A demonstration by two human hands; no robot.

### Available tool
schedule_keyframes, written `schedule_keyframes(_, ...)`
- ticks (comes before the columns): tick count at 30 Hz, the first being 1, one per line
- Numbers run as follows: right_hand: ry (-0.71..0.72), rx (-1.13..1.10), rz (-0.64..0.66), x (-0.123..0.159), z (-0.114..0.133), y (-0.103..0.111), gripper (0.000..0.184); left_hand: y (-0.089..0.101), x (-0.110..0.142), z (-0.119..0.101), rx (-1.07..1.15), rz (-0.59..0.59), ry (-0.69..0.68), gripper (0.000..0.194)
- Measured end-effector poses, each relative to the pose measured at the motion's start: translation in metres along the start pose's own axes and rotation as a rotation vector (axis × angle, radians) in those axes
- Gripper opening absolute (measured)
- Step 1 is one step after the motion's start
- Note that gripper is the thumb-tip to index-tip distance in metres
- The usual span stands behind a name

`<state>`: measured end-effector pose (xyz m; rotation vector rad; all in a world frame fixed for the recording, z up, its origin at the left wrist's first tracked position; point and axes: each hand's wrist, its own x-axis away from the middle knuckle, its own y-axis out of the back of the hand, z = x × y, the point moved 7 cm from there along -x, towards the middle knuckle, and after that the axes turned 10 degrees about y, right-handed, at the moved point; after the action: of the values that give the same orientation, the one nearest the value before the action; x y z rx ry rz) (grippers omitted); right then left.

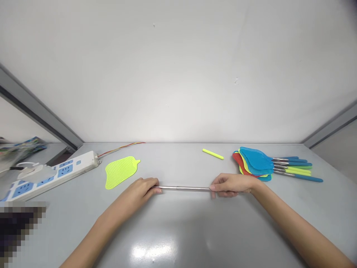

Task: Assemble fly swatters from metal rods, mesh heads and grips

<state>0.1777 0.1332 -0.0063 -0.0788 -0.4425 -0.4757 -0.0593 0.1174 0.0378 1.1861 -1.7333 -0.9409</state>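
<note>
A thin metal telescopic rod (184,188) lies level just above the grey table, held at both ends. My left hand (142,190) is closed around its left end. My right hand (230,184) pinches its right end between thumb and fingers. A yellow-green mesh swatter head (120,171) lies loose on the table behind my left hand. A short yellow-green handle sleeve (212,154) lies farther back, between the hands and the pile.
A pile of several finished fly swatters (262,163) in blue, yellow and red lies at the right, handles pointing right. A white and blue power strip (52,174) with a plug and a red-yellow cable sits at the left. A white wall rises behind the table.
</note>
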Motion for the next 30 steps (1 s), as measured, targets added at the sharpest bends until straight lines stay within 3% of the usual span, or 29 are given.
schedule_keyframes(10, 0.012, -0.015, -0.007, -0.003, -0.009, 0.004, 0.04, 0.002, 0.0, -0.002, -0.006, -0.011, -0.016, 0.033)
schedule_keyframes(19, 0.005, -0.058, -0.007, -0.006, -0.015, 0.003, 0.042, -0.019, 0.0, -0.008, -0.092, -0.017, -0.11, 0.033)
schedule_keyframes(30, -0.002, -0.05, -0.018, -0.008, -0.025, 0.008, 0.042, -0.032, 0.0, -0.011, -0.202, -0.032, -0.102, 0.032)
